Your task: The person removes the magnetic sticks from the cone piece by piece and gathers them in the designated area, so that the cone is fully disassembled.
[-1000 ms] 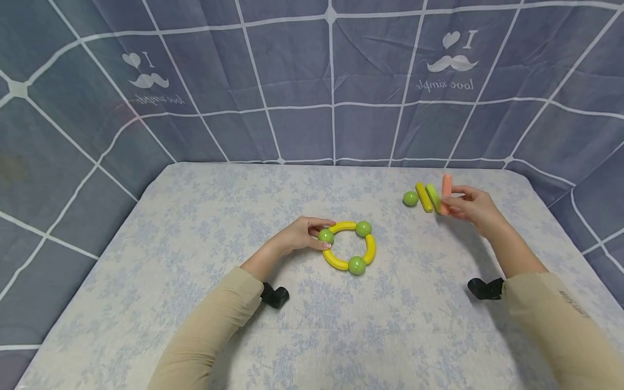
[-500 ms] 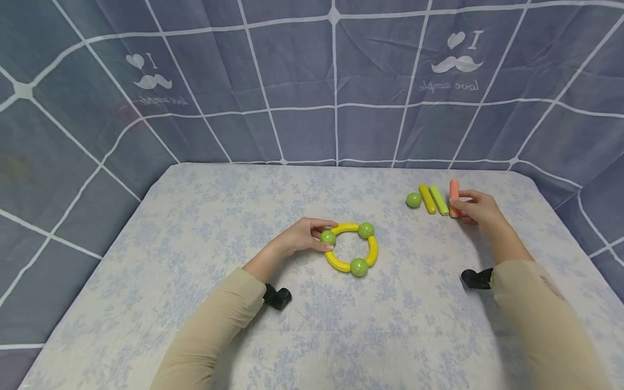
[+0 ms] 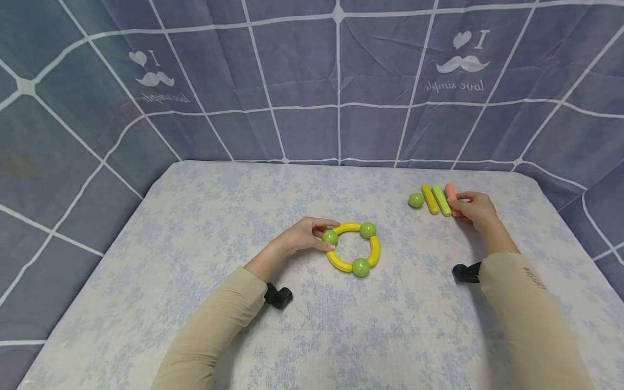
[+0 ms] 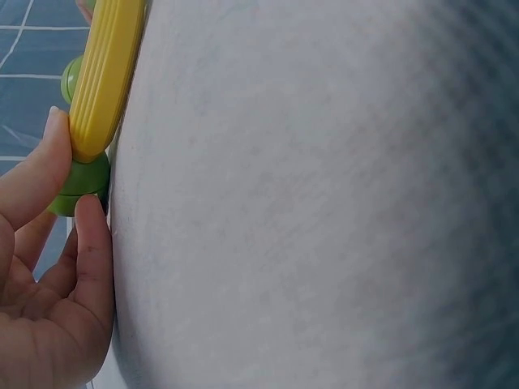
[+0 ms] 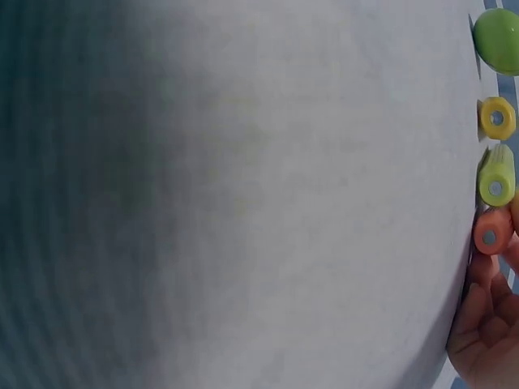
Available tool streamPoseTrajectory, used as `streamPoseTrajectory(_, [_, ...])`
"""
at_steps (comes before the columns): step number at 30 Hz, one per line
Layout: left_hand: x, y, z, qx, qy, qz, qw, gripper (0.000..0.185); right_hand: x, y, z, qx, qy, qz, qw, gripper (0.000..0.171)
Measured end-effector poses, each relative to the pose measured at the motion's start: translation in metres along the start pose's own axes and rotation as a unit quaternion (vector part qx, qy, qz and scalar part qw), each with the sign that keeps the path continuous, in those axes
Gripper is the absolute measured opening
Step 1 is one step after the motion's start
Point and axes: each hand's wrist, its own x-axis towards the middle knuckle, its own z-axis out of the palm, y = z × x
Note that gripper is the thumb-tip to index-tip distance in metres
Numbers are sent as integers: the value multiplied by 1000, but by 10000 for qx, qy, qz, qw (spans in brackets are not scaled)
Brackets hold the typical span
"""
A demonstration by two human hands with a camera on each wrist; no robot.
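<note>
A ring (image 3: 352, 249) of yellow curved pieces and three green balls lies mid-table. My left hand (image 3: 322, 234) pinches its left green ball (image 3: 330, 237) between thumb and finger; in the left wrist view that ball (image 4: 81, 182) sits under a yellow curved piece (image 4: 105, 73). At the far right lie a loose green ball (image 3: 416, 200), a yellow stick (image 3: 429, 199), a green stick (image 3: 441, 200) and an orange stick (image 3: 450, 191) side by side. My right hand (image 3: 457, 203) holds the orange stick (image 5: 491, 235) down on the cloth, next to the green stick (image 5: 495, 178).
A pale floral cloth covers the table (image 3: 219, 216). A blue-grey checked fabric backdrop (image 3: 302, 81) closes in the back and both sides. Black camera mounts (image 3: 278, 297) sit at both wrists.
My right hand has lowered the orange stick from a raised, upright hold to lie on the table beside the green stick. My left hand has stayed on the ring.
</note>
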Motion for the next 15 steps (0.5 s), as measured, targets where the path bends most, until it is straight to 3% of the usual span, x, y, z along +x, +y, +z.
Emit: streamPoseTrajectory(15, [-3,6,-2,150,-181,45,9997,58,-1,-1,2,-189,64,38,9998,52])
